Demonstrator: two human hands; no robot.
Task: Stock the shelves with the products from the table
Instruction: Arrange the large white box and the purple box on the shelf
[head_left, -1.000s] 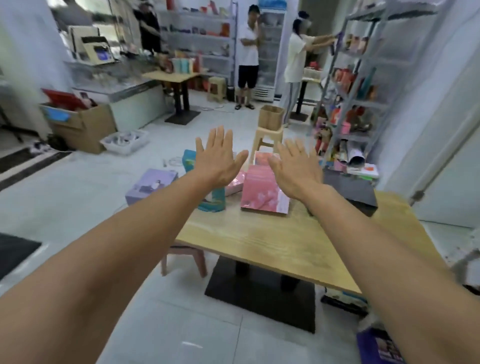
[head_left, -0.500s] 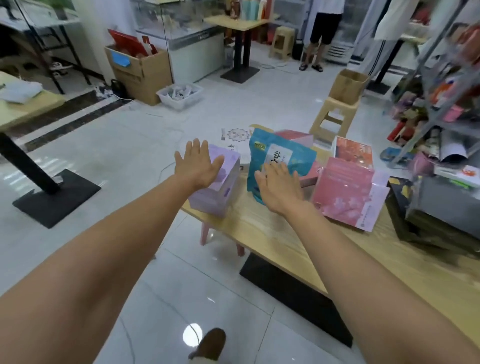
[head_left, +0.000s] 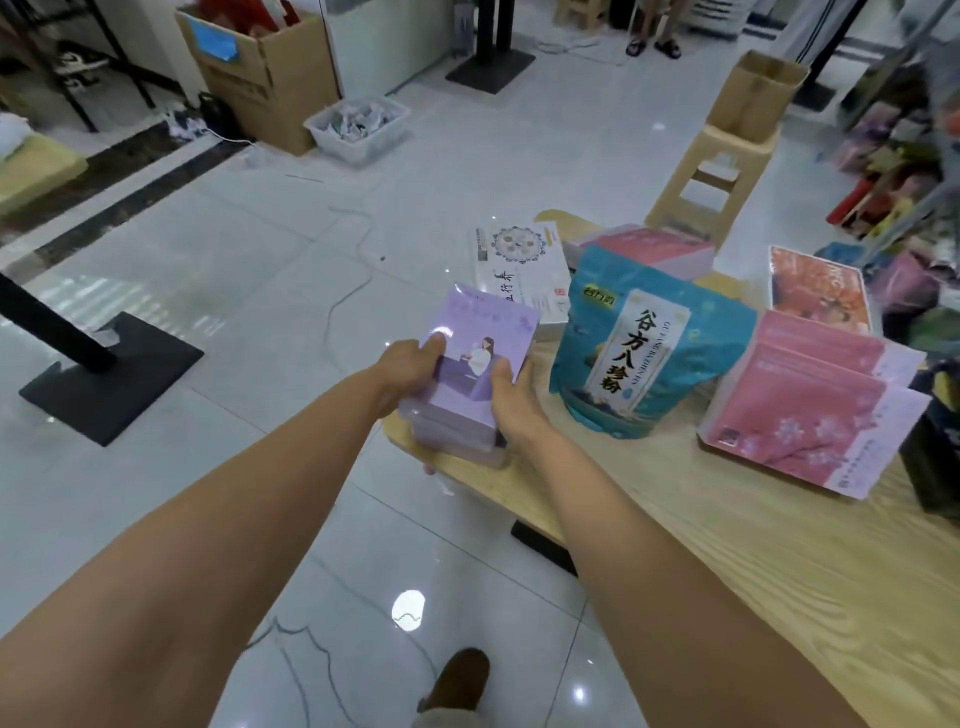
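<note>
Purple box (head_left: 470, 358) held tight
Left hand (head_left: 408, 371) and right hand (head_left: 511, 397) both grip it — at the table (head_left: 727, 545) corner.

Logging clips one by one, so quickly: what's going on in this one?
A person is holding a purple box at the near corner of the wooden table, left hand gripping its left edge and right hand its right side. A teal pouch stands beside it, with a white box behind and pink boxes further right. None of these is at the blurred shelves yet.
</note>
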